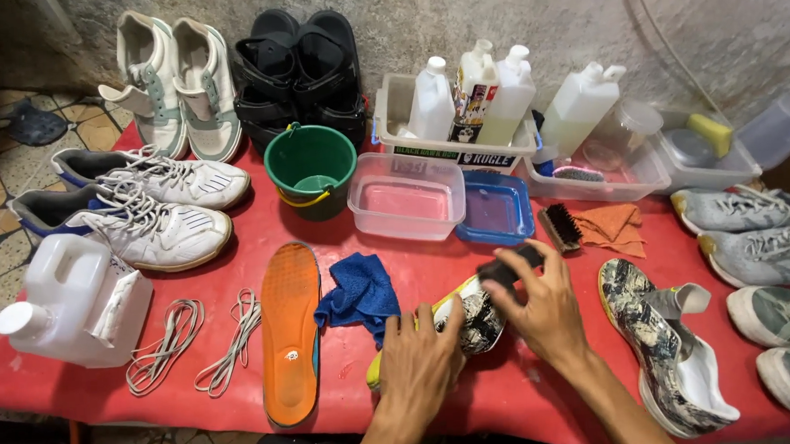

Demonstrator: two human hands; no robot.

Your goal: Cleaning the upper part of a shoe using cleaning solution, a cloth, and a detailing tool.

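My left hand [416, 361] grips a patterned sneaker [470, 315] with a yellow sole, holding it on its side on the red table [349, 393]. My right hand [541, 304] holds a dark brush [507, 267] against the shoe's toe. The matching patterned sneaker [667, 352] lies to the right of my right forearm. A blue cloth [360, 294] sits just left of the held shoe, beside an orange insole [290, 329].
A green bucket [310, 166], a clear tub [406, 195], a blue lid [494, 209], a second brush [560, 227] and an orange cloth [610, 226] lie behind. White bottles [474, 99] stand in a tray. Laces [196, 342], a jug [70, 303] and several shoes surround them.
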